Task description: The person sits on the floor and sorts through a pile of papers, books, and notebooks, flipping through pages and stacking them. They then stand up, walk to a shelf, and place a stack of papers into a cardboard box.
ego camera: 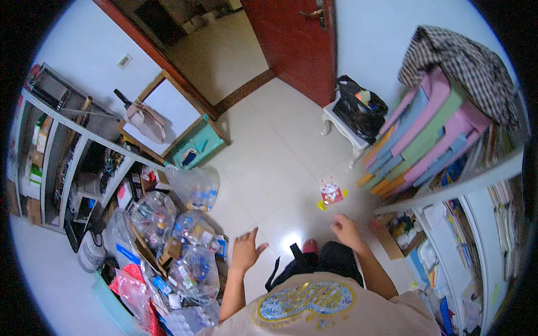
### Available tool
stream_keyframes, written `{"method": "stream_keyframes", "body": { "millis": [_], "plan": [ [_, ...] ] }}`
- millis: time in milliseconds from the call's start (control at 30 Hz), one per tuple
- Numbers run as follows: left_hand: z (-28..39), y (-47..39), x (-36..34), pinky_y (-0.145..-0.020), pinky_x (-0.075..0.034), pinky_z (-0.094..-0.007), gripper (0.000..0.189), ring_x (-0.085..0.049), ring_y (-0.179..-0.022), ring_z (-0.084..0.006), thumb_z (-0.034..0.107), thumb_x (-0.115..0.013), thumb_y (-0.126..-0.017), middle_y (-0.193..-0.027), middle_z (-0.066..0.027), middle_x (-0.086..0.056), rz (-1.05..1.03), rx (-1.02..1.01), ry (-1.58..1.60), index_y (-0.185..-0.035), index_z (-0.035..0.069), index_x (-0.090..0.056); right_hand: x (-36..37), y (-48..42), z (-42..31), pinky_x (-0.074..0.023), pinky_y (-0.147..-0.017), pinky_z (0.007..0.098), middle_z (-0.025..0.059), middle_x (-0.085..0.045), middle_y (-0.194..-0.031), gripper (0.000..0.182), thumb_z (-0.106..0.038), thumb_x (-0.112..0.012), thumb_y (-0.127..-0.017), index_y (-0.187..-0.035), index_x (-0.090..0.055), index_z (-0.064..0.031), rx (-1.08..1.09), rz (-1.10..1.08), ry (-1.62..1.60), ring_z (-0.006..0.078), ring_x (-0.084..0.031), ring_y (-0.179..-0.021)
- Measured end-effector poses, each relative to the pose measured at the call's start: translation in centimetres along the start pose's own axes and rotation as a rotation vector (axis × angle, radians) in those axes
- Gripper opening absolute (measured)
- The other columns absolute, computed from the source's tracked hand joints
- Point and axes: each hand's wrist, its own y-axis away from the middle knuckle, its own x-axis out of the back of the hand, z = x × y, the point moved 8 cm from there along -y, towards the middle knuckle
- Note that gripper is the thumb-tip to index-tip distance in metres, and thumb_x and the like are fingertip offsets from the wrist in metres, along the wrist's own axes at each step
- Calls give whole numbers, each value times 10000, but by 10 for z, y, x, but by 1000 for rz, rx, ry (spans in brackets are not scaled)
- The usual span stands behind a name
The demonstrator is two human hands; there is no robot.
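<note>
My left hand (247,251) hangs over the tiled floor with its fingers apart and nothing in it. Close by it on the left are bags of plastic bottles (195,269), with cardboard pieces and other packaging among them. My right hand (346,231) is in front of my right leg. Its fingers curl inward, and the palm side is hidden, so I cannot see whether it holds anything small. Just beyond it, a flat red and white printed item (331,194) with yellow bits at its sides lies on the floor.
A red-brown door (290,46) stands ajar ahead. Right of it, a white stool (334,115) bears a black plastic bag (361,109). Pastel plastic stools (424,138) lean stacked beside bookshelves (473,227). A framed whiteboard (178,111) and metal shelving (80,143) are on the left.
</note>
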Motion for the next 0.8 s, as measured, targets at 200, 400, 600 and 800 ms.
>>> {"method": "stream_keyframes", "body": {
  "millis": [200,400,600,800],
  "plan": [
    [-61,-46,-48,-791,-370,-469,711,-518,-897,-339,581,-452,-703,-987,-208,-526,-326,109,51,-1166,45,-390,5,-58,98,-434,-693,344,138,-561,-867,357,-249,-610,-670,-932,-508,-30,-264,-90,213,254,-552,-800],
    [-76,-182,9,-755,-402,-425,606,-527,-873,-328,492,-485,-739,-914,-204,-547,-289,96,-29,-1134,39,-407,21,-161,112,-437,-681,362,137,-576,-833,334,-275,-615,-656,-855,-523,-24,-310,6,197,264,-568,-759],
    [-49,-322,75,-746,-413,-398,557,-524,-860,-342,431,-512,-748,-931,-215,-537,-103,11,124,-1119,28,-414,7,-319,86,-450,-609,337,132,-576,-767,299,-232,-624,-653,-832,-539,-9,-218,65,-70,219,-577,-657],
    [-43,-392,57,-767,-405,-403,558,-519,-881,-324,425,-498,-759,-954,-200,-533,-305,-141,81,-1131,19,-406,10,-352,140,-443,-534,300,109,-577,-739,210,-153,-586,-661,-805,-547,-4,-267,217,-129,177,-556,-579]
  ]
}}
